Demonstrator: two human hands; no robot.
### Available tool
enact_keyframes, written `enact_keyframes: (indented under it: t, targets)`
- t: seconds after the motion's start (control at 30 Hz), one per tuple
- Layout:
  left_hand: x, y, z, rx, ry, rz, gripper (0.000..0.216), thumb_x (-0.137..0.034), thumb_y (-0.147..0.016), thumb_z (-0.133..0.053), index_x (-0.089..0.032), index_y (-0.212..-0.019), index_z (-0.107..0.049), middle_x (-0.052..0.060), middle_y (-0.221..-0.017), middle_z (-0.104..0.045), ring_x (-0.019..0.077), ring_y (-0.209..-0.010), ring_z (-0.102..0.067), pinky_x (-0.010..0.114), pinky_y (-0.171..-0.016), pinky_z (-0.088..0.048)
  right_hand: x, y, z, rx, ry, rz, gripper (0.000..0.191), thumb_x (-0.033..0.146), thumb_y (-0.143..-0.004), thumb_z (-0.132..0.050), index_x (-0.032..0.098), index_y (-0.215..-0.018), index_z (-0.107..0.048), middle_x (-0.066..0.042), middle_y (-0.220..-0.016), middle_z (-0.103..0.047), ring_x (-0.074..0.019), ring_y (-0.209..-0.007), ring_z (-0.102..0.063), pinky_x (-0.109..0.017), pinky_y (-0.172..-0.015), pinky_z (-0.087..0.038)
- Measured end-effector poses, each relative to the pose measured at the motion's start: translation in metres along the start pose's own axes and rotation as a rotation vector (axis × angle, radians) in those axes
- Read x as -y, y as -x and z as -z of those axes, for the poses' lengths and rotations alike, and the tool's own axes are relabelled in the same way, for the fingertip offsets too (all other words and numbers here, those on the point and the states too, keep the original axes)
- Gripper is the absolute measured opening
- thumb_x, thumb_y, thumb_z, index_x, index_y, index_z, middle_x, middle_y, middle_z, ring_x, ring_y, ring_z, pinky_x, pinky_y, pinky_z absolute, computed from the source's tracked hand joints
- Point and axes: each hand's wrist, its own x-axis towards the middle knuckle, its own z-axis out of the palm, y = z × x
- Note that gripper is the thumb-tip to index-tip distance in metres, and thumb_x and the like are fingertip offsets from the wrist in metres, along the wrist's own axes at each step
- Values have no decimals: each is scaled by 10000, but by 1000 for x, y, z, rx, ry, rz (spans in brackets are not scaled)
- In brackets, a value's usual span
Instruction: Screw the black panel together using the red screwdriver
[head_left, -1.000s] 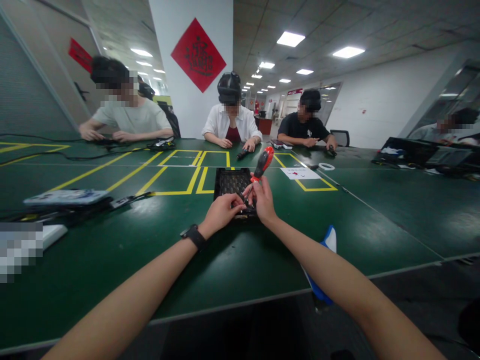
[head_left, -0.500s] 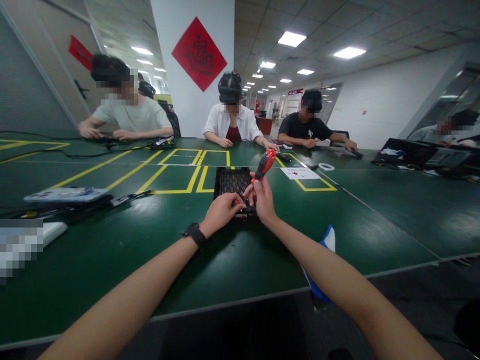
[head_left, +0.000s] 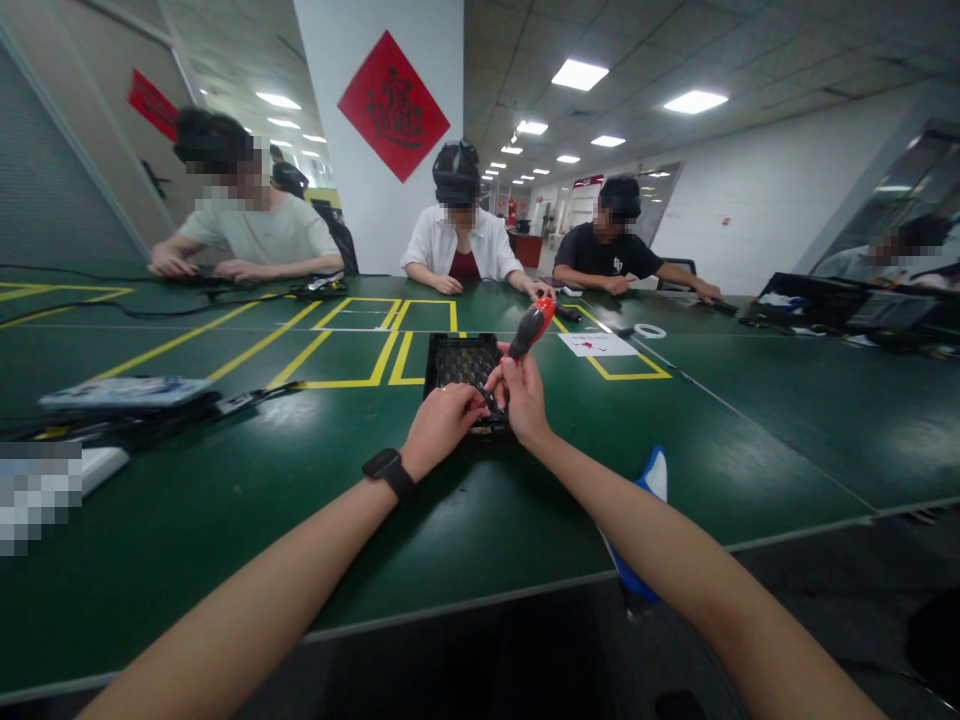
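A screwdriver [head_left: 534, 327] with a red and dark grey handle leans in my right hand [head_left: 527, 403], its handle end pointing up and away to the right. My right fingers are closed round it near the shaft. Close beside, my left hand [head_left: 446, 425] has its fingertips pinched together near the screwdriver's tip; what they hold is too small to make out. Both hands are over the near part of a black open case [head_left: 459, 352] with rows of small pieces inside. The case lies on the green table [head_left: 480, 530], its near side partly covered by my hands.
Black cables [head_left: 251, 398] and a flat pale box [head_left: 124, 392] lie to the left. A printed paper sheet [head_left: 596, 345] and a white tape ring [head_left: 649, 331] are at right. Beside my right forearm is a blue and white object [head_left: 657, 474]. Several people sit across the table.
The whole view has shifted slightly. My hands stay over the black case, and the screwdriver keeps nearly the same tilt in my right hand.
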Motion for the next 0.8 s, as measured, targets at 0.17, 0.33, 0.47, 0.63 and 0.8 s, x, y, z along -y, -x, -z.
enact_keyframes:
  t: [0.17,0.33,0.47,0.63,0.8]
  targets:
    - [5,0,-3,29,87,11,100,-258,-807,-573,-201,-856,-639,35,-845,-663,175,-773,-589,286,-710,-425,1,1,0,16,-7,7,326,440,-894,-407,233,-1145,-434,52,-648,-541,-35,-396,-358,-172,-383,-272]
    - [4,-1,-1,-7,113,0,111,-231,-803,-576,-202,-892,-635,27,-849,-672,166,-779,-597,286,-729,-431,2,2,-1,-8,-6,25,306,421,-901,-406,222,-1131,-439,58,-621,-526,-38,-403,-357,-172,-392,-274]
    - [3,-2,1,-19,107,37,134,-294,-719,-681,-185,-773,-622,21,-753,-649,162,-710,-582,272,-657,-423,4,2,-2,-17,-2,23,291,417,-901,-409,211,-1103,-444,66,-579,-502,-44,-407,-367,-173,-401,-282]
    - [7,0,-1,11,137,33,102,-269,-778,-614,-191,-832,-651,22,-776,-673,154,-699,-595,263,-653,-422,3,1,-1,-17,-16,5,290,406,-914,-373,215,-1127,-422,63,-597,-518,-41,-387,-353,-172,-383,-266]
    - [5,0,-1,16,142,7,149,-268,-832,-542,-205,-913,-651,21,-859,-692,157,-771,-615,266,-719,-426,-2,-1,2,-45,-3,12,241,411,-907,-382,219,-1043,-433,65,-614,-527,-35,-381,-346,-167,-378,-257]
